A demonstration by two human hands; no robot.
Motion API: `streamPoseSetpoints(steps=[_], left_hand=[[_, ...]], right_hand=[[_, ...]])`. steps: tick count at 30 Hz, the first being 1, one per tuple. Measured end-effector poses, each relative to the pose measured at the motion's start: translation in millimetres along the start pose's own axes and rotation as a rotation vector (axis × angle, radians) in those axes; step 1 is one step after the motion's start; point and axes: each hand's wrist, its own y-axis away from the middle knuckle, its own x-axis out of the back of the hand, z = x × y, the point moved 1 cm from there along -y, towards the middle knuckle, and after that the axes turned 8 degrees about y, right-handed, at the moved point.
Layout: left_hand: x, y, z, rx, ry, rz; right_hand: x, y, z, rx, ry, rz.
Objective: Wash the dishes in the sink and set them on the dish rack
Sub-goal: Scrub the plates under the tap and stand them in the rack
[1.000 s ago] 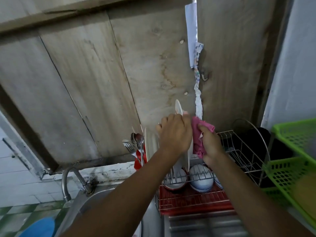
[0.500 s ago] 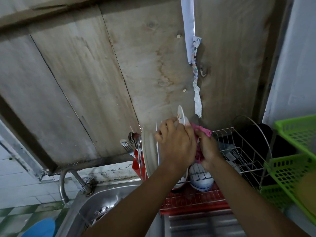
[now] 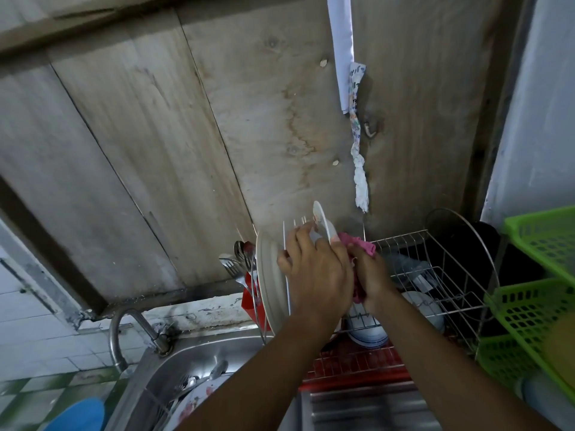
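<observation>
Nearest me, at the bench's left end, the steel sink (image 3: 199,362) holds a flowered dish (image 3: 199,399) and some cutlery, with the tap (image 3: 124,331) curving over its back left corner. Right of the sink, a ribbed steel draining board (image 3: 357,412) runs toward a red tray (image 3: 357,365) under the wire dish rack (image 3: 435,275). Upturned bowls (image 3: 367,334) sit on the rack's lower tier. Green plastic baskets (image 3: 535,306) are stacked at the bench's right edge.

Both arms reach over the rack's left end. The left grip (image 3: 314,275) has its fingers curled round a white plate (image 3: 323,222), which stands upright on edge with its top rim poking above the fingertips. The right grip (image 3: 371,278) is bunched tightly round a pink cloth (image 3: 361,245) and presses it against the plate's right face. Touching or just beside the left grip, on its left, a big plate (image 3: 267,281) stands in the rack. Beyond it, forks and spoons (image 3: 236,259) rise from a red holder (image 3: 249,303).

Behind everything is a stained plank wall (image 3: 217,135) with a paper strip (image 3: 357,135) hanging on it, and white tile lies at the far left.
</observation>
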Motion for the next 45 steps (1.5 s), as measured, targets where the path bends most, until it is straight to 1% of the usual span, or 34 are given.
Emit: streamPoseSetpoints(steps=[2, 4, 7, 10, 12, 13, 15, 16, 18, 20, 22, 23, 25, 27, 31, 34, 37, 39, 42, 45], left_hand=[[0.7, 0.4, 0.8, 0.001, -0.003, -0.019], [6.6, 0.7, 2.3, 0.023, 0.028, -0.024], [27.6, -6.4, 2.8, 0.099, 0.195, -0.015], [58.5, -19.2, -3.2, 0.122, 0.391, 0.023], [80.9, -26.9, -6.5, 0.13, 0.575, 0.034], [90.4, -26.0, -6.1, 0.107, 0.652, 0.023], [109.5, -19.5, -3.7, -0.046, 0.707, -0.011], [116.3, -14.5, -4.1, -0.139, 0.708, -0.022], [127.4, -4.6, -17.9, -0.288, 0.636, 0.001], [131.2, 3.4, -37.6, -0.345, 0.531, 0.068], [140.0, 15.2, -66.8, -0.34, 0.459, 0.14], [143.4, 22.7, -82.2, -0.334, 0.434, 0.156], [152.0, 40.5, -111.7, -0.296, 0.401, 0.135], [162.4, 60.9, -145.9, -0.242, 0.346, 0.062], [178.7, 99.5, -206.9, -0.117, 0.27, -0.055], [178.5, 124.7, -244.0, -0.095, 0.271, -0.136], [167.8, 146.5, -265.5, -0.093, 0.281, -0.239], [155.6, 159.7, -273.5, -0.058, 0.311, -0.306], [138.9, 175.4, -282.5, 0.079, 0.424, -0.396], [119.1, 179.9, -292.2, 0.282, 0.571, -0.512]], right_hand=[[0.4, -2.0, -0.1, -0.01, 0.019, -0.014], [2.6, -1.3, -2.8, -0.007, 0.039, 0.007], [12.0, 5.8, -17.9, -0.003, 0.058, 0.077], [23.7, 17.7, -53.5, 0.121, -0.023, 0.095], [20.5, 34.0, -87.3, 0.229, -0.117, 0.035], [15.3, 45.4, -103.5, 0.27, -0.166, -0.022], [-4.7, 66.4, -126.8, 0.325, -0.233, -0.167], [-17.6, 77.0, -132.6, 0.319, -0.258, -0.216], [-54.2, 103.9, -134.2, 0.243, -0.318, -0.302], [-86.2, 124.7, -122.2, 0.137, -0.35, -0.37], [-120.7, 137.8, -100.0, 0.029, -0.343, -0.416], [-136.1, 144.5, -88.9, -0.037, -0.341, -0.436], [-163.9, 151.0, -62.5, -0.117, -0.326, -0.447], [-194.2, 155.6, -31.6, -0.18, -0.291, -0.422], [-238.5, 168.9, 33.1, -0.402, -0.21, -0.458], [-256.0, 176.1, 76.6, -0.498, -0.211, -0.386], [-259.5, 181.2, 111.6, -0.558, -0.217, -0.328], [-257.9, 179.0, 132.7, -0.586, -0.22, -0.302], [-248.4, 169.8, 164.5, -0.562, -0.149, -0.25], [-233.9, 153.0, 184.8, -0.574, -0.147, -0.275]])
